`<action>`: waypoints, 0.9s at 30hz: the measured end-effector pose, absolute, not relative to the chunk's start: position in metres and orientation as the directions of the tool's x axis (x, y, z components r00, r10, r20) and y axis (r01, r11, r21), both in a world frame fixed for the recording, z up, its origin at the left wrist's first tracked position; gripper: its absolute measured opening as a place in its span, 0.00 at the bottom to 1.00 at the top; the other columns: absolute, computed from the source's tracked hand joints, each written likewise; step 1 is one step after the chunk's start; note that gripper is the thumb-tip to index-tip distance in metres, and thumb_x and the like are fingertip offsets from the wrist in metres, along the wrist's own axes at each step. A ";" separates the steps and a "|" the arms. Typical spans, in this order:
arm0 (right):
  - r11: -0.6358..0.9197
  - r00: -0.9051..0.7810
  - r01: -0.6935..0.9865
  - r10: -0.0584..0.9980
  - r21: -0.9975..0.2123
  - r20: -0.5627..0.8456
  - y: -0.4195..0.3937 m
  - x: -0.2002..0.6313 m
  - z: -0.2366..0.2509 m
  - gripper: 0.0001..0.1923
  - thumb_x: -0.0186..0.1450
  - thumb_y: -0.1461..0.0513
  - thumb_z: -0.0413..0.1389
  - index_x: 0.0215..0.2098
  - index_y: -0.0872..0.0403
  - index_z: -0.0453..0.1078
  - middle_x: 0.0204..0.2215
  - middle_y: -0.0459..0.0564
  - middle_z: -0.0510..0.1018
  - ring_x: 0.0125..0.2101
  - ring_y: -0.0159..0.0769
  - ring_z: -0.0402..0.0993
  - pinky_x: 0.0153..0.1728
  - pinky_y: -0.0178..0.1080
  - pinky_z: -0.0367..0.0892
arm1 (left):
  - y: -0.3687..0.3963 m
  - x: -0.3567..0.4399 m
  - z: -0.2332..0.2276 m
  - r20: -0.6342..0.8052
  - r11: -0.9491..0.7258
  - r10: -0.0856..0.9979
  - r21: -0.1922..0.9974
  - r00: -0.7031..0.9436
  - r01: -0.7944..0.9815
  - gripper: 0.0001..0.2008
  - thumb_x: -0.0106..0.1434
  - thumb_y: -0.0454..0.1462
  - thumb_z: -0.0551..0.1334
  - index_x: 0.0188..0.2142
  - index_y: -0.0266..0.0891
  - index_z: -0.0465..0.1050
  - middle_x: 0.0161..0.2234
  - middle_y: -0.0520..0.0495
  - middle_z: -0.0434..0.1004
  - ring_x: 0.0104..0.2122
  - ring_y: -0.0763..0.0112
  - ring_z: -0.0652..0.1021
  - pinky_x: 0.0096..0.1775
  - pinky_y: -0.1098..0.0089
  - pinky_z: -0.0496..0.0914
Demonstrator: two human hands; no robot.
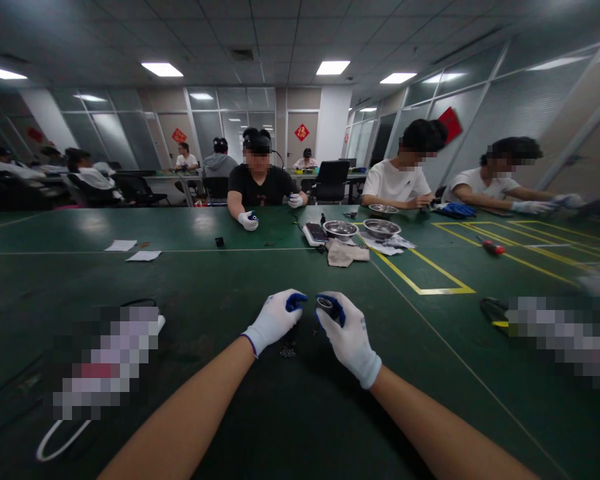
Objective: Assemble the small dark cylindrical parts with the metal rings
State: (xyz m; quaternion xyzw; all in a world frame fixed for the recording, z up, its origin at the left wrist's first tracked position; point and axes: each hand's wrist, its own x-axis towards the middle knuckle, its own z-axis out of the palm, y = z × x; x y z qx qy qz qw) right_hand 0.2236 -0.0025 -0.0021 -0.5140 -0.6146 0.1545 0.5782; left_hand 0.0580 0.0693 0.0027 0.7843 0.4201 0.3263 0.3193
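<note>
Green desk (190, 280), office room. Right hand (349, 337) grip pinches small metal ring (325, 305), opening facing up-left. Left hand (275, 319) grip closed, empty, just beside ring. Small washers (287, 351) on desk below.

The small dark part (325, 305) sits mostly hidden in the right glove's fingers (336, 311) — the tiny bits (287, 351) below stay unidentifiable.

Two bowls (360, 229) sat side by side behind the hands. A cloth (347, 253) lay before them, a phone (315, 233) left.
</note>
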 end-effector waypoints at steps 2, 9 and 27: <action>0.429 0.182 0.466 0.810 -0.774 0.558 -0.004 0.224 -0.001 0.12 0.65 0.55 0.58 0.42 0.53 0.75 0.35 0.53 0.82 0.35 0.44 0.80 0.35 0.42 0.75 | 0.069 0.058 0.003 0.228 -0.413 0.881 0.800 0.416 0.436 0.15 0.59 0.27 0.65 0.46 0.38 0.80 0.44 0.44 0.85 0.44 0.64 0.83 0.51 0.65 0.76; 0.469 0.095 0.507 0.804 -0.723 0.587 -0.009 0.223 0.003 0.10 0.66 0.57 0.57 0.42 0.52 0.74 0.34 0.51 0.82 0.34 0.42 0.79 0.34 0.41 0.74 | 0.070 0.057 0.003 0.192 -0.355 0.897 0.850 0.399 0.389 0.16 0.59 0.26 0.66 0.47 0.37 0.79 0.45 0.43 0.85 0.45 0.65 0.83 0.52 0.65 0.76; 0.586 -0.066 0.562 0.735 -0.583 0.675 -0.017 0.220 0.008 0.09 0.65 0.61 0.58 0.44 0.51 0.73 0.34 0.50 0.79 0.33 0.40 0.77 0.35 0.41 0.73 | 0.073 0.057 0.001 0.210 -0.359 0.902 0.850 0.378 0.384 0.15 0.60 0.28 0.64 0.46 0.37 0.79 0.45 0.44 0.85 0.45 0.64 0.83 0.52 0.64 0.76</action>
